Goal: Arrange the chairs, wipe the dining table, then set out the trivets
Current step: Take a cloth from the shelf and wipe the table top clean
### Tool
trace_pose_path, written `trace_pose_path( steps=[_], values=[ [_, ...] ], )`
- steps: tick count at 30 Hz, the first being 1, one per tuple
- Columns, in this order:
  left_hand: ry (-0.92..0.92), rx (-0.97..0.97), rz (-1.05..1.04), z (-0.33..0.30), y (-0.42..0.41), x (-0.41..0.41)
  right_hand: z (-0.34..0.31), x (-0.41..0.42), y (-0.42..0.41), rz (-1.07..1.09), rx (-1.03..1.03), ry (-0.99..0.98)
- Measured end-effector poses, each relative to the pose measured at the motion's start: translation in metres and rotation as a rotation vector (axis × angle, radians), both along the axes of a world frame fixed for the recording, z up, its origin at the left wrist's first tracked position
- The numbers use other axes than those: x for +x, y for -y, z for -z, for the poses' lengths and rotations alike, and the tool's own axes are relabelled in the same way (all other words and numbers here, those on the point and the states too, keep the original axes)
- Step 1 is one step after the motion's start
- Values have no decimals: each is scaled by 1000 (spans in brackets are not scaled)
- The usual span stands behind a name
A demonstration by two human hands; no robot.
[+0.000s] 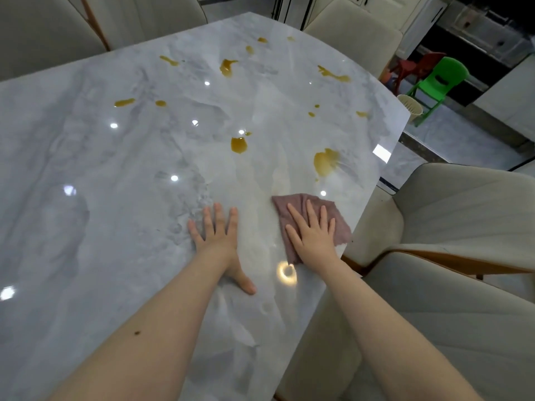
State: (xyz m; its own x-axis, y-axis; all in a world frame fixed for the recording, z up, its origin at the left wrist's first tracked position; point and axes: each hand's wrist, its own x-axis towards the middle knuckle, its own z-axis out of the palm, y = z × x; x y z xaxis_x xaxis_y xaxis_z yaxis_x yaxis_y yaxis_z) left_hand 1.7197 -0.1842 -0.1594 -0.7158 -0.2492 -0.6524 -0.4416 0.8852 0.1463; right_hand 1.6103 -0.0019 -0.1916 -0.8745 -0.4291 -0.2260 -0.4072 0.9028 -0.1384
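The glossy grey marble dining table (115,175) fills most of the view. Several amber liquid stains (325,162) dot its far and right parts. My right hand (312,230) lies flat with straight fingers on a mauve cloth (337,219), pressing it onto the table near the right edge. My left hand (220,235) rests flat on the bare tabletop, fingers spread, a little left of the cloth. A smeared streak runs from the nearest big stain toward the cloth. No trivets are in view.
Cream upholstered chairs stand at the table: two at the right (451,215), one at the far right (356,30), one at the far left (43,33). Beyond the far right corner stand a green child's chair (437,82), a red one (411,68) and a beige bin (411,107).
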Motion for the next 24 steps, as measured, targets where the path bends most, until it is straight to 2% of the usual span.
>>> trace_pose_path(
  steps=[3,7,11,14,19,21,24],
  values=[
    [-17,-16,1,2,0,0,3,-10,42,46,-17,-7],
    [-51,-58,-6,-1,-2,4,11,25,51,-191,-92,-57],
    [-123,-100,-27,-8,-15,12,17,45,4,-382,-381,-8],
    [-241,-39,-58,-15,-41,21,15,47,-28,-428,-605,99],
    [-561,358,-411,-20,-107,35,-26,55,-74,-226,-780,484],
    [-648,443,-534,-21,-129,40,-44,61,-89,-75,-854,652],
    [-686,498,-673,-34,-157,42,-63,68,-111,118,-946,803]
  ],
)
